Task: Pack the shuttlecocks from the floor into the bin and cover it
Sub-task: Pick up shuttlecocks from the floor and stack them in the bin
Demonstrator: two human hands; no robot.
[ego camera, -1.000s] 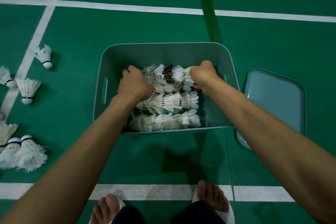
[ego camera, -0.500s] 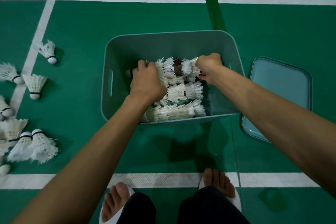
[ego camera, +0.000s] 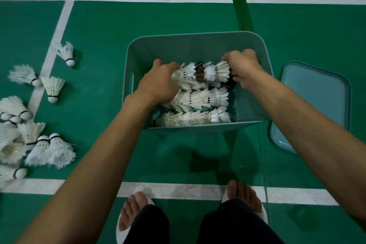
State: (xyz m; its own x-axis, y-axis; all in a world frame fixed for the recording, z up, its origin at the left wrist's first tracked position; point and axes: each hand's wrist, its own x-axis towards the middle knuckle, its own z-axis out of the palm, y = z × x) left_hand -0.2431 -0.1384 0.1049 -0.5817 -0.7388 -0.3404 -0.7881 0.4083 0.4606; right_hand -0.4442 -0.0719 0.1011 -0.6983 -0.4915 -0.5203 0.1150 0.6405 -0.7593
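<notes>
Farther apart on shuttlecock row [ego camera: 200, 73]: left hand [ego camera: 158, 84], right hand [ego camera: 243, 69]

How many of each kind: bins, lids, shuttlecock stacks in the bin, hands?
Bin: 1
Lid: 1
Shuttlecock stacks in the bin: 3, top stack, middle stack, bottom stack
Hands: 2, left hand and right hand, both gripping the top stack
Total: 7
Loose shuttlecocks on the floor not counted: pile overlaps and runs off frame.
</notes>
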